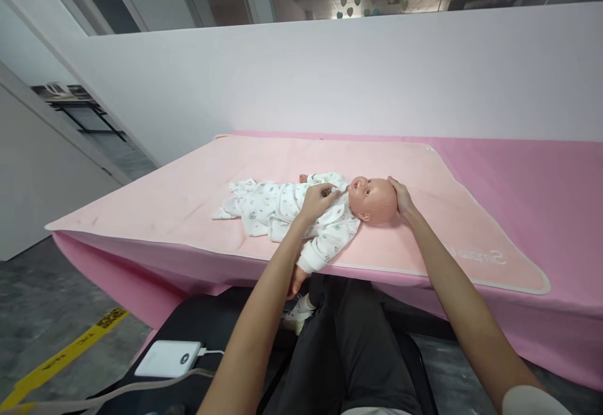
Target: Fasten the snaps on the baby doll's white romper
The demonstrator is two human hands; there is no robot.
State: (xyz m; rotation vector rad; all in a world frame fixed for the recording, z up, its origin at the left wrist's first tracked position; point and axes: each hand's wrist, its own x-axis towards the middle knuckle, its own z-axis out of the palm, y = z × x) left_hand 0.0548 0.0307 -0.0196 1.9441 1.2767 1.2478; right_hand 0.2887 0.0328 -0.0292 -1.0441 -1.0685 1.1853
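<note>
A baby doll (377, 201) lies on its back, its bald head to the right and its legs to the left. It wears a white printed outfit (264, 204) with long sleeves. My left hand (319, 201) rests on the doll's chest, thumb and fingers curled together in a pinch at the front of the outfit near the neck. Against the crown of the doll's head lies my right hand (401, 198), its fingers stretched along the curve. One doll arm hangs over the near table edge beneath my left forearm.
A pale pink mat (188, 176) lies under the doll, over a darker pink tablecloth (541, 201). A white wall (377, 82) rises behind the table. Below, a white power bank (167, 358) with a cable rests on a black surface beside my legs. Yellow tape (70, 355) marks the floor.
</note>
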